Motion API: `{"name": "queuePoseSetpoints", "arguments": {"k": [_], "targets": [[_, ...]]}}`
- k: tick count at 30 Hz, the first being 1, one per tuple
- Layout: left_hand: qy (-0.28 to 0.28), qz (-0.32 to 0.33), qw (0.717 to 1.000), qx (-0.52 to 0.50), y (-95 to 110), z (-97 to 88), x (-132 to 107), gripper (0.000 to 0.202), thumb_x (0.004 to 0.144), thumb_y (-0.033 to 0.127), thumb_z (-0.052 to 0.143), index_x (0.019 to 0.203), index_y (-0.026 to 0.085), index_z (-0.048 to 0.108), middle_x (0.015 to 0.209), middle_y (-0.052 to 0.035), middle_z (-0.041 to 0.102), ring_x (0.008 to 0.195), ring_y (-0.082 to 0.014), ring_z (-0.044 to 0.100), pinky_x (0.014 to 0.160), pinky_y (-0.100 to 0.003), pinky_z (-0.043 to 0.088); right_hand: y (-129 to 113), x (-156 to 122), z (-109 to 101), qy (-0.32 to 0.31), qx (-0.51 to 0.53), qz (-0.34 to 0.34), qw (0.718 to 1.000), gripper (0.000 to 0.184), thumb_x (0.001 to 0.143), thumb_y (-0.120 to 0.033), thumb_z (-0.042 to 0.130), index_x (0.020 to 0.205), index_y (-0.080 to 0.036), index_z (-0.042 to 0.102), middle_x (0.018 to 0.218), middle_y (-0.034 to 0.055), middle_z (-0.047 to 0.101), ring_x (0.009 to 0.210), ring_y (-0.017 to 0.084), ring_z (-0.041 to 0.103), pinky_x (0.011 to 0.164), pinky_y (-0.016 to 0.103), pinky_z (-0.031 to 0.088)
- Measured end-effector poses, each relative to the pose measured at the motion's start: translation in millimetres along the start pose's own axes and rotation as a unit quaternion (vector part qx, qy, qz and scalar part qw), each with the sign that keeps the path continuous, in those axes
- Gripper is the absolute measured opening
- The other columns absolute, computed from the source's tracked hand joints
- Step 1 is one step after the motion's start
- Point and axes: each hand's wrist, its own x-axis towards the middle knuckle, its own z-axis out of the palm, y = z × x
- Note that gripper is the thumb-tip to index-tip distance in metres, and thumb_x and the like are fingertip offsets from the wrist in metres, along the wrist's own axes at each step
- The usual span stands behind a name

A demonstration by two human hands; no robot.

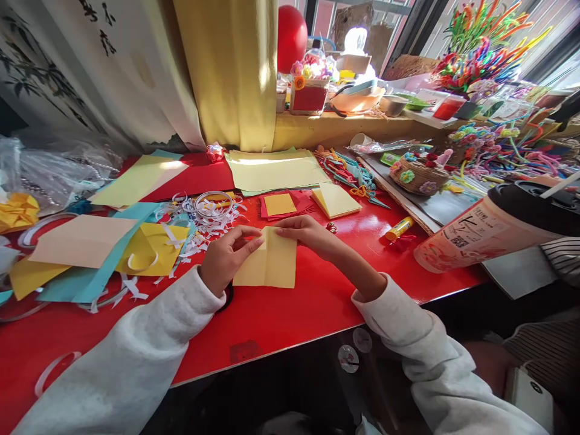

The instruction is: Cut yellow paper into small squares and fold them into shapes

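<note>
A pale yellow sheet of paper (278, 263) with a vertical crease down its middle is held up over the red table. My left hand (231, 254) pinches its upper left edge between thumb and fingers. At the top edge, my right hand (312, 238) is closed on the same sheet, its fingertips close to those of the left. Just beyond the hands lie a small orange-yellow square (280, 204) on red paper squares (301, 202) and a stack of cream paper squares (338, 200).
White paper scraps (203, 211) and coloured sheets (86, 241) cover the left side. Larger yellow sheets (276, 169) lie at the back, with scissors (353, 172) beside them. A glue stick (399, 228) and a large tilted drink cup (480, 229) are at the right.
</note>
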Motion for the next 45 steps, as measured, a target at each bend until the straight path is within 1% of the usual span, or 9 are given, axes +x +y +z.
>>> {"name": "queuePoseSetpoints", "arguments": {"k": [3,8,13,19,23,30,35,39,45], "targets": [[0.012,0.016,0.999,0.037,-1.4,-1.2,0.1,0.033,0.073,0.047,0.064,0.088,0.018,0.066,0.081,-0.0032,0.066,0.074,-0.0158,0.059,0.061,-0.023,0.043,0.3,0.6,0.1,0.000,0.005,0.005,1.000,0.031,0.075,-0.038,0.065,0.094,-0.013,0.068,0.088,0.0074,0.066,0.074,0.013,0.056,0.063,0.024,0.041],[-0.003,0.028,0.999,0.042,-5.4,-0.3,1.6,0.033,0.074,0.046,0.063,0.092,0.019,0.065,0.071,-0.0014,0.064,0.064,-0.0140,0.057,0.055,-0.023,0.042,-0.7,0.7,1.3,0.003,0.007,0.011,1.000,0.031,0.074,-0.038,0.066,0.093,-0.014,0.067,0.087,0.0071,0.065,0.073,0.013,0.055,0.061,0.024,0.041],[-0.014,0.057,0.998,-0.007,-8.0,0.7,2.6,0.035,0.073,0.042,0.067,0.101,0.020,0.063,0.100,-0.0041,0.067,0.088,-0.0173,0.063,0.074,-0.025,0.050,-1.8,0.0,0.3,0.006,0.005,0.008,1.000,0.031,0.074,-0.039,0.066,0.092,-0.013,0.067,0.086,0.0066,0.065,0.072,0.012,0.055,0.061,0.023,0.039],[-0.017,0.031,0.999,0.030,-4.5,0.1,0.7,0.039,0.074,0.045,0.064,0.103,0.019,0.066,0.091,-0.0054,0.070,0.081,-0.0187,0.064,0.068,-0.026,0.050,-1.5,-0.2,0.0,0.008,0.002,-0.002,1.000,0.034,0.075,-0.040,0.066,0.093,-0.012,0.067,0.088,0.0074,0.065,0.074,0.012,0.055,0.063,0.024,0.040],[-0.018,0.034,0.999,0.034,-2.8,1.3,0.6,0.038,0.075,0.044,0.064,0.102,0.018,0.067,0.092,-0.0055,0.070,0.081,-0.0183,0.064,0.070,-0.026,0.050,-6.0,-2.5,-0.7,0.015,-0.032,-0.006,0.999,0.035,0.075,-0.042,0.065,0.092,-0.012,0.068,0.084,0.0070,0.065,0.071,0.011,0.054,0.061,0.024,0.039],[-0.033,0.061,0.996,0.055,-2.8,2.1,-2.2,0.032,0.077,0.040,0.063,0.102,0.021,0.067,0.097,-0.0038,0.070,0.082,-0.0170,0.065,0.074,-0.026,0.050,-21.1,-9.5,-4.2,-0.011,-0.083,0.018,0.996,0.033,0.075,-0.041,0.064,0.090,-0.012,0.069,0.087,0.0081,0.066,0.074,0.013,0.056,0.063,0.024,0.042],[-0.052,0.058,0.996,0.048,-3.2,3.7,-2.2,0.032,0.077,0.039,0.062,0.102,0.020,0.066,0.098,-0.0042,0.070,0.082,-0.0168,0.065,0.074,-0.026,0.052,-12.4,-5.0,1.6,-0.011,-0.091,0.027,0.995,0.034,0.073,-0.043,0.066,0.088,-0.013,0.067,0.084,0.0063,0.065,0.074,0.013,0.056,0.061,0.024,0.041],[-0.055,0.059,0.994,0.074,-5.6,5.0,-1.5,0.035,0.077,0.041,0.062,0.104,0.019,0.064,0.096,-0.0046,0.069,0.085,-0.0178,0.064,0.078,-0.028,0.052,-3.4,-0.9,-1.7,-0.046,-0.104,0.007,0.993,0.028,0.074,-0.039,0.065,0.087,-0.014,0.066,0.084,0.0041,0.064,0.076,0.013,0.055,0.065,0.024,0.041],[-0.066,0.065,0.990,0.103,-7.6,4.6,-0.1,0.036,0.077,0.044,0.061,0.104,0.018,0.062,0.098,-0.0055,0.068,0.086,-0.0181,0.064,0.079,-0.030,0.052,-6.9,-2.5,-4.0,-0.062,-0.141,0.019,0.988,0.030,0.074,-0.039,0.064,0.088,-0.013,0.066,0.081,0.0047,0.063,0.073,0.012,0.054,0.062,0.024,0.039]]}}
